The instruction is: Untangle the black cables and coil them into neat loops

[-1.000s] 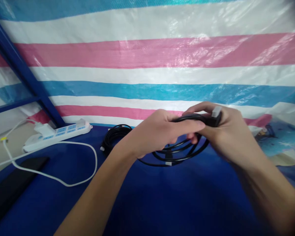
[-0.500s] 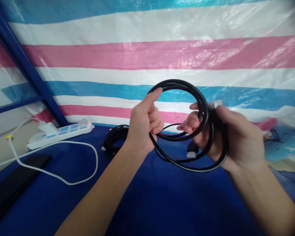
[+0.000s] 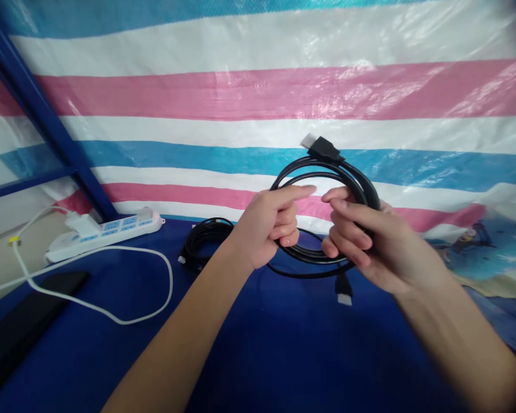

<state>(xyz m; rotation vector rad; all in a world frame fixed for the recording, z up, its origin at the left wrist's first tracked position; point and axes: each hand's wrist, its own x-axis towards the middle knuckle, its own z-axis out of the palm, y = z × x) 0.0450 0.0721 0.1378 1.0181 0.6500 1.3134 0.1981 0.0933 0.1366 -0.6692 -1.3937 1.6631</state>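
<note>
A coiled black cable is held up over the blue table cover between both hands. My left hand curls round the coil's left side, with its forefinger stretched along the top strand. My right hand grips the right side of the coil with its fingers wrapped over it. One plug with a silver tip sticks up at the top of the coil. The other plug hangs down below it.
A second coil of black cable lies on the cover behind my left arm. A white power strip with its white cord sits at the left. A dark flat object lies near the left edge. A striped tarp hangs behind.
The coil has been turned in my hands: one plug now points up at the top and the other hangs below. My left forefinger has dropped from the coil's top to its left strand.
</note>
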